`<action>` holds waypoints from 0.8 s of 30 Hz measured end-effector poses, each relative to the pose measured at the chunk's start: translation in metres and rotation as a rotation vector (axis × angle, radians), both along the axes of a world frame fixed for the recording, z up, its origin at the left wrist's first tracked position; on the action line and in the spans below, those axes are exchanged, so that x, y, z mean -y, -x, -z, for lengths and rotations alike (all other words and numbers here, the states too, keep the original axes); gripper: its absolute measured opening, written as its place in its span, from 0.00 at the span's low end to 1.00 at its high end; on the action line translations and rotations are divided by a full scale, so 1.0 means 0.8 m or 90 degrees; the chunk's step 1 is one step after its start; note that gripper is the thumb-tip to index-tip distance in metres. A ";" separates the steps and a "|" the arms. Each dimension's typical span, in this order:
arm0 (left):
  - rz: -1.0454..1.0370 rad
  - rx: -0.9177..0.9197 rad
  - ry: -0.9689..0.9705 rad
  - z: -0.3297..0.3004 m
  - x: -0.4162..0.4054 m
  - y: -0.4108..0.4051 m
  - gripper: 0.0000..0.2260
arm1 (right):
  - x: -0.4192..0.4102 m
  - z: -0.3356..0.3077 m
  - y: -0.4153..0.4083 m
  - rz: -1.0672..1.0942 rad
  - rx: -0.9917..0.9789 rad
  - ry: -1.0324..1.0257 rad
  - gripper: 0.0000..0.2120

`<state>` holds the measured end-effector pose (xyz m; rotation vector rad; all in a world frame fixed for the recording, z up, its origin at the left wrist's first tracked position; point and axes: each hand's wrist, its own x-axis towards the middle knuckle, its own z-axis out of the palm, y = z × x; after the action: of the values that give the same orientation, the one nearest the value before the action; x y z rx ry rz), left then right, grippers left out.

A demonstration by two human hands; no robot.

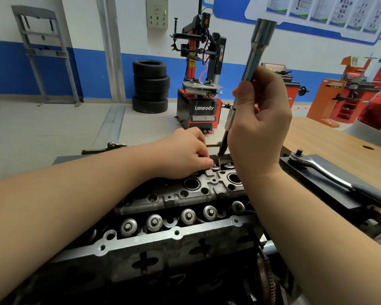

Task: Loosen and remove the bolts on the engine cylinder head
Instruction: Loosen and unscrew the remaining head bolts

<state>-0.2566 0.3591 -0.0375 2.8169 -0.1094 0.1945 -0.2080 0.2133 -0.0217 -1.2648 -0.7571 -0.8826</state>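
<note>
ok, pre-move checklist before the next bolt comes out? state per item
1. Right hand grips socket extension: ok.
2. Extension tip seated on a bolt: cannot tell, hand hides it.
3. Left hand fingers at the bolt on the cylinder head: ok.
4. Ratchet attached to extension: not ok, it lies on the black block at right.
5. Bolt already loose: cannot tell.

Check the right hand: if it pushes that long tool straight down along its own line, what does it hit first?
Most likely the cylinder head at its far edge. The right hand holds the long tool tilted, tip down just beside the left hand's fingertips. Depth is unclear.
</note>
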 end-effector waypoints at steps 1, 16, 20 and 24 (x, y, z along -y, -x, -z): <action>0.001 -0.009 0.016 0.000 -0.001 -0.001 0.10 | 0.001 0.000 0.000 -0.003 -0.002 0.001 0.10; -0.012 -0.019 0.115 -0.010 -0.004 0.002 0.05 | -0.002 0.000 0.006 -0.042 -0.018 0.011 0.09; -0.045 -0.019 0.231 -0.032 -0.019 0.017 0.07 | -0.007 -0.009 0.016 -0.094 -0.060 0.076 0.07; -0.075 0.048 0.322 -0.074 -0.044 0.039 0.07 | -0.015 -0.033 0.025 -0.146 -0.085 0.202 0.05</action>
<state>-0.2881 0.3941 0.0220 2.3136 0.0807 0.3066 -0.2282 0.2255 0.0047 -1.4642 -0.9391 -0.4986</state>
